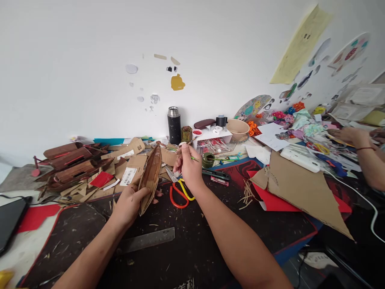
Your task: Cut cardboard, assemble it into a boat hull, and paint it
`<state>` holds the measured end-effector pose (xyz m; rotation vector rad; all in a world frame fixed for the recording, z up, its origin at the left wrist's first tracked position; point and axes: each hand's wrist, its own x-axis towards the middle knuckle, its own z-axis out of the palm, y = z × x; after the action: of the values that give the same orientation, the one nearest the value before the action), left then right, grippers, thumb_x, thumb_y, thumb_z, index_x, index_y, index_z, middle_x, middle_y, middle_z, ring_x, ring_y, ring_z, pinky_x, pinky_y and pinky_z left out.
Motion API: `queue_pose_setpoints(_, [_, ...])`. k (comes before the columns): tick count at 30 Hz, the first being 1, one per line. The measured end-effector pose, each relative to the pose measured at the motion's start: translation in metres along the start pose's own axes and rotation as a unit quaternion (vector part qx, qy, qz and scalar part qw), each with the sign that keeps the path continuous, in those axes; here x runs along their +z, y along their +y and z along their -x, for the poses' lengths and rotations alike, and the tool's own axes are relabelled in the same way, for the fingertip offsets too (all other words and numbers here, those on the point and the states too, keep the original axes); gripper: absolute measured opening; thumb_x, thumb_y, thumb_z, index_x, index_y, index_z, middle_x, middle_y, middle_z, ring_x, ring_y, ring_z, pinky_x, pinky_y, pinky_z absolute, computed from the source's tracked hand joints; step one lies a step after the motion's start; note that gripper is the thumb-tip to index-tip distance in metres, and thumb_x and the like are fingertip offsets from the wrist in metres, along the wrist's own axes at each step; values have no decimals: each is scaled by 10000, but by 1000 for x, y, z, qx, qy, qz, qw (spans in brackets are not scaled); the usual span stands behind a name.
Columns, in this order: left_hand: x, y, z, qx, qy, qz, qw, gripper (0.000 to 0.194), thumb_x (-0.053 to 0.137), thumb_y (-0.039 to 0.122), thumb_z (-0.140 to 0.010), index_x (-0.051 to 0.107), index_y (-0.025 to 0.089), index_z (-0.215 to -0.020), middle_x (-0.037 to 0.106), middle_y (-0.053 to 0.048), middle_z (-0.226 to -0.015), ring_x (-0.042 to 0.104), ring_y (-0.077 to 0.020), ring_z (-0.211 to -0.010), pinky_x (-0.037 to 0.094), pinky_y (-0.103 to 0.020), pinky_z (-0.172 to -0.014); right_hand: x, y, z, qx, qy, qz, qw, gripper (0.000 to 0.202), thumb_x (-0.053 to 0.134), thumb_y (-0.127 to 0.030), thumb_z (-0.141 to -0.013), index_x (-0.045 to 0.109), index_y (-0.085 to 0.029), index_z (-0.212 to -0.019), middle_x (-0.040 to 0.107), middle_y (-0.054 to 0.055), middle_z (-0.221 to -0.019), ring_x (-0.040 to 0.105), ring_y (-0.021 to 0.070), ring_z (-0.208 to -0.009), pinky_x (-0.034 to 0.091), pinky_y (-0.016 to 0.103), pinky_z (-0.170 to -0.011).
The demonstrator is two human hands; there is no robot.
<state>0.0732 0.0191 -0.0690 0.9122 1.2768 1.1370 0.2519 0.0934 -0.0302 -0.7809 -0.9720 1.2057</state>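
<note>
My left hand grips a boat-shaped cardboard hull, tilted upright with its glossy brown hollow facing right. My right hand is closed in a pinch just right of the hull, apart from it. A thin green-handled stick, seemingly a paintbrush, pokes out of that hand; its tip is hidden by the fingers. Below the hands lie scissors with one red and one yellow handle. Right of my right hand stands a small dark-green jar, with another green-handled brush resting across it.
Brown model boats and cardboard scraps crowd the left. A metal ruler lies on the dark mat. At the wall stands a black thermos. To the right are a cardboard sheet, a white power strip and another person's hand.
</note>
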Motion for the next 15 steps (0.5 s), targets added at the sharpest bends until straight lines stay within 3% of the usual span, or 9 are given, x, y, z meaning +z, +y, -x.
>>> queue_pose_setpoints(5, [-2,0,0,-2,-2,0,1000,460,779,319,-668,729,144,-1090,797,-57,-731,768,-276,-695,594,-324,-588,-1,0,-2,6,6,-9,1000,619,643,-824,-898,588,-218,-787,462,-93,-473,534,103,-339,321,191,-305])
queue_pose_setpoints(15, [0,8,0,-5,25,23,999,397,812,324,-611,705,154,-954,799,-73,-749,733,-232,-624,583,-293,-563,8,5,14,36,-106,11,994,596,637,-804,-920,577,-229,-775,435,-109,-463,493,98,-318,372,211,-326])
